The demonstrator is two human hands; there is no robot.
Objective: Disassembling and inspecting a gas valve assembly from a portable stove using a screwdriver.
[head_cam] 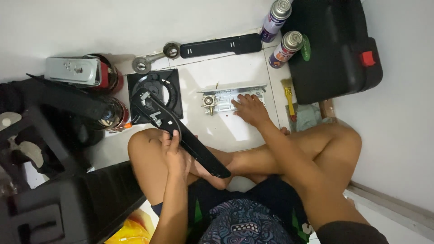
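white tiled floor (pixel 226 68), pale wall (pixel 398 113)

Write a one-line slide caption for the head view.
Seated on the white tiled floor, left hand grips a long black metal bracket while right hand rests on a silver metal mechanism plate.

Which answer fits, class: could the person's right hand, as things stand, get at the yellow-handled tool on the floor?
Probably yes. The right hand rests on the metal plate, and the yellow-handled tool lies just beside it on bare floor, with nothing between them.
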